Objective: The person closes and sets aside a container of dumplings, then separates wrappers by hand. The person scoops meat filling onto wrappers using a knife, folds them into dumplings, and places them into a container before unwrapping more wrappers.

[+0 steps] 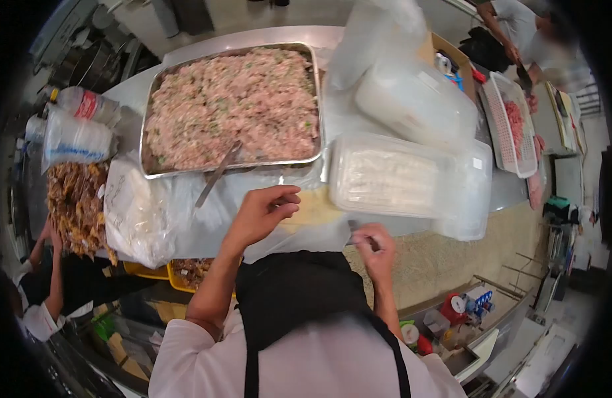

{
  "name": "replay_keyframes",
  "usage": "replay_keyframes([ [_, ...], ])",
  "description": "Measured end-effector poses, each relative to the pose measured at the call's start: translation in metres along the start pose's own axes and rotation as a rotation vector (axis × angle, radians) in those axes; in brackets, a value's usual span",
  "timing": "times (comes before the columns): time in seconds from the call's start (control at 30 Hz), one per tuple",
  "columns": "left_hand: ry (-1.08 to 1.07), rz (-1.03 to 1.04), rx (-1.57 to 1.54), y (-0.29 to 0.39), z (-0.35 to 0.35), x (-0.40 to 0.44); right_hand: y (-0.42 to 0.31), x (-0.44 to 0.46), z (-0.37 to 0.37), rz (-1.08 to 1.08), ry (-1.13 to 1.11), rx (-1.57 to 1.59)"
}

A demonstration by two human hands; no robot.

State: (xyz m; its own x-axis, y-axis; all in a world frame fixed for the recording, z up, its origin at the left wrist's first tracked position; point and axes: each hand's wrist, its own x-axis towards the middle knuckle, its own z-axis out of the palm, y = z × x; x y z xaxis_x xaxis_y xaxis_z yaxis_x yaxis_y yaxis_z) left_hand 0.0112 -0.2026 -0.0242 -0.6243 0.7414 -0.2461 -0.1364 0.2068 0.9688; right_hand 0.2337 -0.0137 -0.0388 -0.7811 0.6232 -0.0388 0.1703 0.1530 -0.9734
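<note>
My left hand point(269, 209) hovers over the near table edge, its curved fingers and thumb apart with nothing seen between them. Just right of it lies a thin yellowish sheet point(316, 209). My right hand point(374, 249) is closed around a small thin dark tool point(354, 227), mostly hidden by the fingers. Ahead of my left hand is a large metal tray point(234, 170) of minced meat point(233, 106) flecked with green. A flat metal spatula point(216, 176) leans on its near rim. Close to my right hand stands a clear plastic container point(392, 176) with pale contents.
Stacked plastic containers point(419, 99) stand at the back right. Left are a plastic bag point(140, 212), a bottle point(87, 103) and browned meat pieces point(77, 205), touched by another person's hands point(52, 235). Far right, another person works beside a white basket point(508, 126) holding mince.
</note>
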Motion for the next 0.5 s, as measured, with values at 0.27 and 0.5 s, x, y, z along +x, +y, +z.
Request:
replay_keyframes([
  [0.27, 0.553, 0.288, 0.461, 0.080, -0.099, -0.064, -0.005, 0.056, 0.135, -0.383, -0.552, -0.361],
  [0.5, 0.500, 0.190, 0.556, 0.046, -0.116, -0.097, 0.036, 0.083, 0.161, -0.521, -0.626, -0.622],
])
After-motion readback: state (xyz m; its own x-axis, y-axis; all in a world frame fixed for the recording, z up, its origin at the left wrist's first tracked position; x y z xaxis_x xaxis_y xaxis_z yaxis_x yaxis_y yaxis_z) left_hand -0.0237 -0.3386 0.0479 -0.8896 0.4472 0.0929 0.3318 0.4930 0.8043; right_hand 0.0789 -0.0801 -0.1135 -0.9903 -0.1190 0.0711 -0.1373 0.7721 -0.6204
